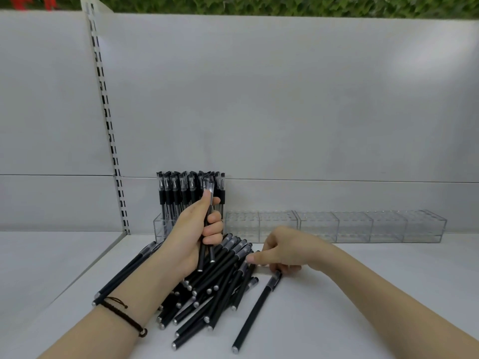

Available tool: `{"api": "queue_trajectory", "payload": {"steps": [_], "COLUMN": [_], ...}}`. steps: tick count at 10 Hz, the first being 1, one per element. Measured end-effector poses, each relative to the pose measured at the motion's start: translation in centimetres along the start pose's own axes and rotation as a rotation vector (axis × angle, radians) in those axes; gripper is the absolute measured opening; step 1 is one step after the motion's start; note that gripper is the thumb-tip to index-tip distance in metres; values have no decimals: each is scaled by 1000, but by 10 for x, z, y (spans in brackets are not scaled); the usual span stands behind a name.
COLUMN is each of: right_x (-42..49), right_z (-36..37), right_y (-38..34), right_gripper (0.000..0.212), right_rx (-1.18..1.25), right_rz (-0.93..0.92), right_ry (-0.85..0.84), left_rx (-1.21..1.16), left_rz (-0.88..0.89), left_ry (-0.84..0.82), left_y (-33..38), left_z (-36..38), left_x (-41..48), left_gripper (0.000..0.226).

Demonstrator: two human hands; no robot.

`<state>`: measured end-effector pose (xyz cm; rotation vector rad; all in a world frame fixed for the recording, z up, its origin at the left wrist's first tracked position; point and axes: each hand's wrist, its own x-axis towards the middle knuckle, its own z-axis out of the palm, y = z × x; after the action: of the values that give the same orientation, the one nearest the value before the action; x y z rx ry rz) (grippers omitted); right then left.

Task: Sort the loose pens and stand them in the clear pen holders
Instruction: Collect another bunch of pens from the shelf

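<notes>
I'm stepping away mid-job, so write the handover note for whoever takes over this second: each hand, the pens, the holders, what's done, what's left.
Left hand: grips a small bunch of pens upright, in front of the filled holder.
Right hand: down at the right edge of the loose pile, fingertips on pens; whether it grips one is unclear.
Done: the leftmost clear holder is packed with upright pens.
Left: the pile, one pen lying apart to its right, and the row of clear holders further right, which hold no pens.
</notes>
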<state>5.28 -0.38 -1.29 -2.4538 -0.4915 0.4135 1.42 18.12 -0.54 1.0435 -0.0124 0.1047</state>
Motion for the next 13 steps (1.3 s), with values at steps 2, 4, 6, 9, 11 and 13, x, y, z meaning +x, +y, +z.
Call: {"api": "queue_trajectory", "payload": {"steps": [2, 4, 6, 9, 11, 13], "right_x": [10, 14, 16, 16, 19, 19], "right_z": [13, 3, -4, -4, -9, -10], "right_y": [-4, -4, 2, -3, -2, 3], "right_gripper": [56, 45, 49, 40, 38, 27], "right_rx": [-166, -53, -149, -235, -186, 47], "right_rz": [-11, 79, 81, 99, 121, 145], "right_ry": [88, 103, 175, 99, 85, 71], "left_rx": [10, 33, 60, 59, 64, 62], "left_rz": [7, -1, -2, -11, -11, -33], "left_ry": [-25, -41, -50, -52, -51, -51], "left_y": [-1, -5, -6, -6, -7, -8], "left_z": [1, 1, 1, 2, 1, 2], "left_x": [-1, 0, 0, 1, 1, 2], "left_gripper": [29, 29, 29, 28, 28, 27]}}
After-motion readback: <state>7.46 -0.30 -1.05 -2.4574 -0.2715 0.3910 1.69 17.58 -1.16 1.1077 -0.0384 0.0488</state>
